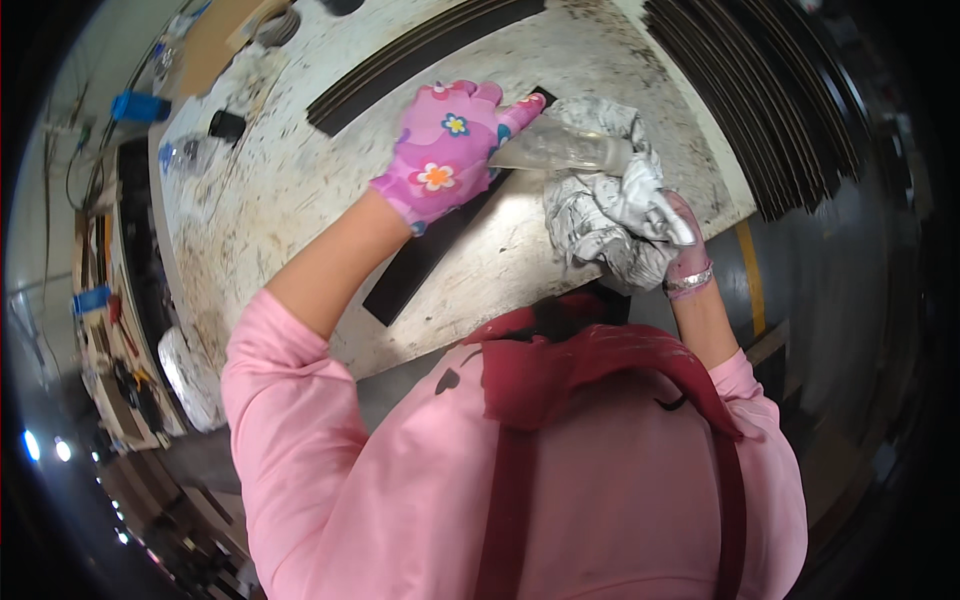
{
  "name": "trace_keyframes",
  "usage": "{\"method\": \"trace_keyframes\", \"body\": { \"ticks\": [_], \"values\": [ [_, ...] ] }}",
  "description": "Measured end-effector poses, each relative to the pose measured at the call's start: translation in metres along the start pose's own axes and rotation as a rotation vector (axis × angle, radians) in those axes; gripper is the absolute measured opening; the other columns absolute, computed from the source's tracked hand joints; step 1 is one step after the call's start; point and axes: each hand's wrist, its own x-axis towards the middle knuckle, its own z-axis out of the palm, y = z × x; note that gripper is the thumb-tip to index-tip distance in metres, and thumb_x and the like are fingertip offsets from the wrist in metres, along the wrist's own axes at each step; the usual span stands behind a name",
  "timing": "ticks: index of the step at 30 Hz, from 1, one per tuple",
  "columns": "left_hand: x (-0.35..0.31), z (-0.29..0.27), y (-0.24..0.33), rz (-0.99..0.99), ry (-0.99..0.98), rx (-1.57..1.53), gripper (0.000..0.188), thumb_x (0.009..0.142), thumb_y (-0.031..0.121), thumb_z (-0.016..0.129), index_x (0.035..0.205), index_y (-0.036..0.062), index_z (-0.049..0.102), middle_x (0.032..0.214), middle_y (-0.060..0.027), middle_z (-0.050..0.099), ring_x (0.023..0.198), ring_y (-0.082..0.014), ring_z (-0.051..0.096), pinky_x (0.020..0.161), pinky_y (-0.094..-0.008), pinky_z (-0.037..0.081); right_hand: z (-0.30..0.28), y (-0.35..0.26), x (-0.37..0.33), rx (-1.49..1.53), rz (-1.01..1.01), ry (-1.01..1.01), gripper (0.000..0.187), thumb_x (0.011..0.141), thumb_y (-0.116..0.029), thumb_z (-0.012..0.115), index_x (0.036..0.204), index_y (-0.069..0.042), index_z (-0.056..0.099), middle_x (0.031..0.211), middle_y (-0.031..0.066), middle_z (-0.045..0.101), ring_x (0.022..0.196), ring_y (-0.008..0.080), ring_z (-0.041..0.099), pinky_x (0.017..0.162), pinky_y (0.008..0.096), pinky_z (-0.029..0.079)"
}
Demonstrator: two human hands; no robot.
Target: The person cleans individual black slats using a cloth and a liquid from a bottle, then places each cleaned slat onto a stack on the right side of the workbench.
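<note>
We spot no labels, signs or screens. Only pkg-like items: clear plastic bottle (187, 155) w/ blue cap, upper left, and a blue box (139, 106) above it.

Scuffed white worktable (300, 190), grey floor (850, 300)

Bare, scuffed white tabletop (300, 190) lies open to my left. Ahead, a long black flat strip (420, 55) bars the way; stacked black strips (760, 100) crowd the right; a small black cap (227, 125) stands far left.
</note>
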Motion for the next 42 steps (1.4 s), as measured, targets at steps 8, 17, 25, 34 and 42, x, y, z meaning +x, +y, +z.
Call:
{"method": "trace_keyframes", "body": {
  "ticks": [8,17,25,34,42],
  "values": [
    [-0.090,0.047,-0.088,-0.573,0.405,-0.342,0.074,0.067,0.013,0.075,0.135,0.0078,0.044,0.113,-0.0102,0.059,0.101,-0.0245,0.058,0.086,-0.0352,0.049,-0.138,-0.042,-0.043,-0.013,0.090,0.191,0.056,0.095,-0.043,0.040,0.134,-0.002,0.041,0.131,0.0140,0.050,0.117,0.0273,0.049,0.100,0.0385,0.042],
    [-0.197,0.107,-0.194,-1.082,1.094,-0.628,0.082,0.069,0.022,0.083,0.134,-0.0005,0.038,0.128,-0.0158,0.051,0.118,-0.0249,0.048,0.101,-0.0312,0.037,-0.060,-0.100,-0.011,-0.400,-0.058,0.518,0.042,0.094,-0.026,0.044,0.126,-0.001,0.052,0.117,0.0126,0.061,0.106,0.0252,0.059,0.094,0.0376,0.047],
    [-0.214,0.105,-0.160,-0.952,0.987,-0.866,0.056,0.086,0.006,0.067,0.133,-0.0011,0.037,0.129,-0.0130,0.049,0.118,-0.0207,0.048,0.100,-0.0323,0.040,0.036,-0.074,0.051,-0.620,-0.141,0.507,0.038,0.091,-0.019,0.057,0.123,0.001,0.054,0.111,0.0093,0.064,0.097,0.0159,0.062,0.083,0.0300,0.051],
    [-0.101,0.089,0.030,-0.599,0.126,-0.262,0.066,0.076,0.034,0.068,0.133,0.0093,0.049,0.140,-0.0137,0.046,0.133,-0.0351,0.037,0.112,-0.0465,0.023,0.048,0.008,0.123,-2.183,-0.376,0.056,0.035,0.088,-0.028,0.061,0.113,-0.004,0.056,0.105,0.0169,0.062,0.091,0.0277,0.063,0.079,0.0394,0.052],
    [-0.096,0.097,0.034,-0.456,0.032,-0.240,0.060,0.081,0.033,0.062,0.135,0.0120,0.048,0.137,-0.0098,0.050,0.132,-0.0351,0.037,0.110,-0.0527,0.022,0.004,-0.043,0.170,-2.234,-0.087,0.227,0.027,0.082,-0.008,0.061,0.109,-0.003,0.059,0.098,0.0208,0.065,0.088,0.0336,0.064,0.078,0.0399,0.051]
  ]
}}
